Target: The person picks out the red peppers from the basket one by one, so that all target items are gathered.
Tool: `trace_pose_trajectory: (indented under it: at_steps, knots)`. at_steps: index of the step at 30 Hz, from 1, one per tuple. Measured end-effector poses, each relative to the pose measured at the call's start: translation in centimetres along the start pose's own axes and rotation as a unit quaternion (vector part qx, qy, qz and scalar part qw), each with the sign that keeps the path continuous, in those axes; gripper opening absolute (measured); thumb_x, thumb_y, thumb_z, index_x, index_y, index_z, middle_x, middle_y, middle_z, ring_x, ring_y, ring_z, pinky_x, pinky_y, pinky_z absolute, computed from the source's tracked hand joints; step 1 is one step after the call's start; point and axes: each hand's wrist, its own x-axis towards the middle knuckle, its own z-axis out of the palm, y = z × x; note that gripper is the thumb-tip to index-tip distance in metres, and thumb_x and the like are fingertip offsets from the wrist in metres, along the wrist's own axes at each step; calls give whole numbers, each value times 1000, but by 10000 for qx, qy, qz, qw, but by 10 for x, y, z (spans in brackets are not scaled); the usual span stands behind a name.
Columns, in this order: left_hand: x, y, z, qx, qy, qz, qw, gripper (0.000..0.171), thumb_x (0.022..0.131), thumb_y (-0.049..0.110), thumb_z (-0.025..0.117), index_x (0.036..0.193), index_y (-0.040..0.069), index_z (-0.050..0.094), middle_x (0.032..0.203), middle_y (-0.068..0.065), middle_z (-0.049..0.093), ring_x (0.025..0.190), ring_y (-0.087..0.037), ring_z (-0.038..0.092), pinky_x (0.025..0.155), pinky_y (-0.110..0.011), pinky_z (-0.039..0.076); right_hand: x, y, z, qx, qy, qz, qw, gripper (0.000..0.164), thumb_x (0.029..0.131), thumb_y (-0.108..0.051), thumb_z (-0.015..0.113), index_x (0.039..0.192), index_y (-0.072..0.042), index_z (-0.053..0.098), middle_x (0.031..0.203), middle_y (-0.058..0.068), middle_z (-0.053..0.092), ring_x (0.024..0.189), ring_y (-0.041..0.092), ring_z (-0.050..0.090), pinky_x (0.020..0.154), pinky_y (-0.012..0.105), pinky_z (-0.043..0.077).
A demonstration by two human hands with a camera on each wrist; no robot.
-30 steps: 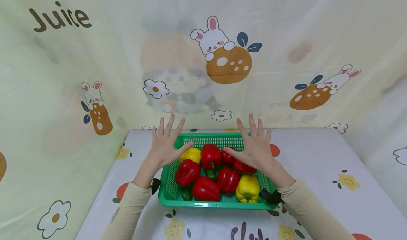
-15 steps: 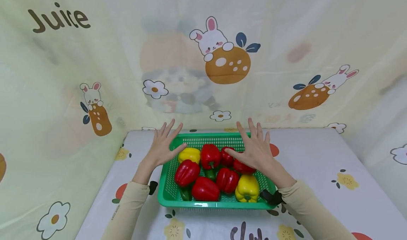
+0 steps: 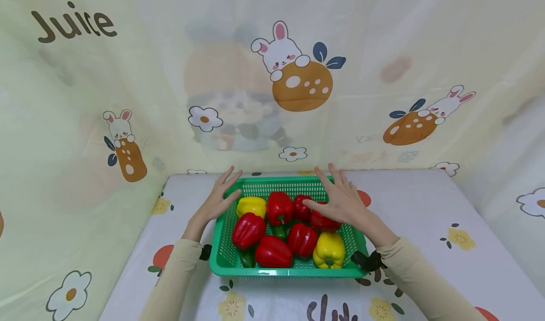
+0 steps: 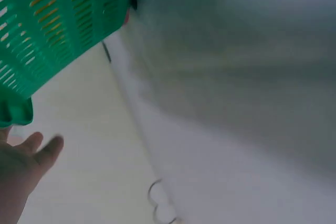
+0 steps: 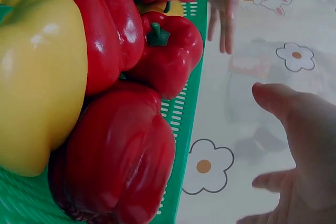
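A green plastic basket (image 3: pixel 287 273) holds several red bell peppers (image 3: pixel 274 251), yellow bell peppers (image 3: pixel 329 250) and green vegetables (image 3: pixel 247 258) partly hidden below them. My left hand (image 3: pixel 216 200) is by the basket's far left corner, fingers extended and thumb spread toward the yellow pepper (image 3: pixel 250 207). In the left wrist view that hand (image 4: pixel 23 166) shows just past the basket's corner (image 4: pixel 79 24). Over the far right side is my right hand (image 3: pixel 342 200), fingers spread, its thumb in front of a red pepper. The right wrist view shows this hand (image 5: pixel 304 145) apart from the peppers (image 5: pixel 118 156), holding nothing.
The basket stands on a table with a white printed cloth (image 3: pixel 408 217). Behind it and at both sides hang pale curtains (image 3: pixel 238 75) with rabbit and flower prints. Black wrist straps (image 3: pixel 367 260) show at both wrists.
Both hands have come down slightly, and their fingers tip further forward. The left hand has turned more edge-on. Basket and peppers keep their place, while the whole view shifts a little.
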Motion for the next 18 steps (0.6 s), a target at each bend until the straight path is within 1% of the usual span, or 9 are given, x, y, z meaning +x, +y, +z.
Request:
trace_pose_trajectory:
  at_steps: [3,5,8,12,14,16,18]
  knots:
    - [0,-4,4,-483,-30,84,9988,56,101,27,48,154,13,36,164,-13,12,148,-41,11,106,-74,13,1,4,-1,179,-221,-93,9996,96,85,-61,63,158,-12,25,162,24,8,141,52,19,102,72,29]
    - [0,-6,6,-700,-28,112,9975,54,102,24,47,153,11,37,164,-13,12,148,-41,11,106,-74,13,1,5,-2,269,-392,-156,9987,94,85,-59,65,157,-12,27,162,23,8,142,49,20,99,71,33]
    - [0,-8,8,-871,-54,93,9961,53,102,19,47,153,10,37,164,-13,12,148,-41,11,107,-73,13,4,6,-5,385,-608,-324,9969,93,85,-56,67,156,-10,29,161,25,11,142,49,20,98,71,34]
    - [1,-9,11,-1019,-76,-29,9948,53,102,10,45,153,10,36,164,-12,10,148,-41,11,107,-72,13,10,8,-9,537,-874,-583,9930,92,84,-49,71,154,-4,31,158,30,16,139,51,23,99,71,34]
    - [0,-7,10,-1170,-78,-89,9931,54,100,5,44,153,8,36,164,-13,10,147,-42,11,107,-72,12,13,10,-11,582,-1025,-664,9908,91,84,-45,73,153,-2,32,156,33,19,138,52,25,100,69,34]
    - [-1,2,7,-1307,-96,-135,9913,55,98,0,43,153,4,35,163,-17,10,147,-44,10,107,-73,11,16,12,-12,570,-1181,-734,9886,89,84,-40,75,152,0,34,153,33,25,137,51,29,102,66,35]
    - [-2,8,5,-1400,-115,-102,9900,57,96,-5,42,152,1,35,162,-20,10,146,-47,10,107,-73,11,18,14,-13,521,-1332,-819,9863,88,83,-37,77,149,3,36,150,33,32,135,49,32,102,64,36]
